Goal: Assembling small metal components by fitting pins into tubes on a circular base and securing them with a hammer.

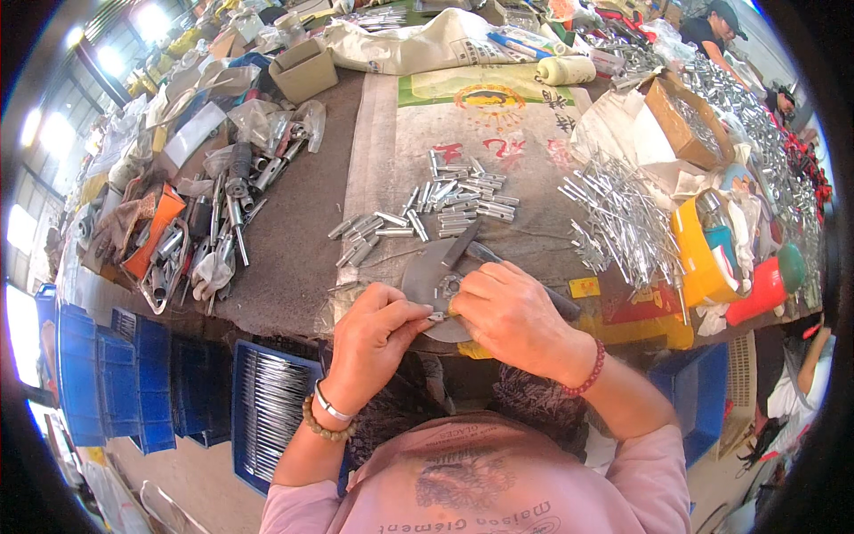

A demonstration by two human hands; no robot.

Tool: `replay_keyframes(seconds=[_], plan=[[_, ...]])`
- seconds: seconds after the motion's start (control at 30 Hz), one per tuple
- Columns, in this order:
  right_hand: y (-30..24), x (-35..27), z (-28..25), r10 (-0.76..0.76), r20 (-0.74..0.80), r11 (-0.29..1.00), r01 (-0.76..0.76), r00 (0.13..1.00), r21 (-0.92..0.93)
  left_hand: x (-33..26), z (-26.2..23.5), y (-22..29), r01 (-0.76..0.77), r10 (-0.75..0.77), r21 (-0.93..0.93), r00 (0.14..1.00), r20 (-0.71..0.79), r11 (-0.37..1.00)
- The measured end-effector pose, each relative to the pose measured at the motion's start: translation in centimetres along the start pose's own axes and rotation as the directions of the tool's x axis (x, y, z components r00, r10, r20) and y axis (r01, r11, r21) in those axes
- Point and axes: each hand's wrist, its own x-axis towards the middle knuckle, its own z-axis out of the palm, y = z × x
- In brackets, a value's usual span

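Note:
My left hand (381,327) is closed in a pinch on a small silver metal piece (436,316), over the near rim of a round grey metal plate (422,278). Beside it, my right hand (511,311) has its fingertips pressed together close to the same piece; what they grip is hidden. A hammer lies behind and under the right hand, its dark head (460,245) on the plate's far side and its handle (562,304) showing past the knuckles. Just beyond the plate lies a loose pile of short metal tubes (458,198).
Thin metal rods (618,218) are heaped to the right, near a yellow container (703,245) and a red one (756,298). Tools and an orange piece (155,233) crowd the left. A blue crate (238,423) of rods stands below the table edge. People work at far right.

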Motion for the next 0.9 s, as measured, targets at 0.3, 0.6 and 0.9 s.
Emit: replay_keyframes(seconds=[0.3,0.6,0.9], plan=[[0.4,0.1,0.5,0.062,-0.04,0.993,-0.058,0.997,0.1,0.2,-0.7,0.7,0.029,-0.032,0.039,0.996,0.08,0.999],[0.8,3.0,1.3,0.067,0.057,0.998,-0.068,0.996,0.01,0.1,-0.5,0.3,-0.032,0.029,0.068,0.998,0.052,0.997],[-0.3,1.8,-0.5,0.138,0.042,0.987,-0.141,0.99,0.081,-0.1,-0.5,0.3,-0.067,0.067,0.048,0.998,0.006,0.997]])
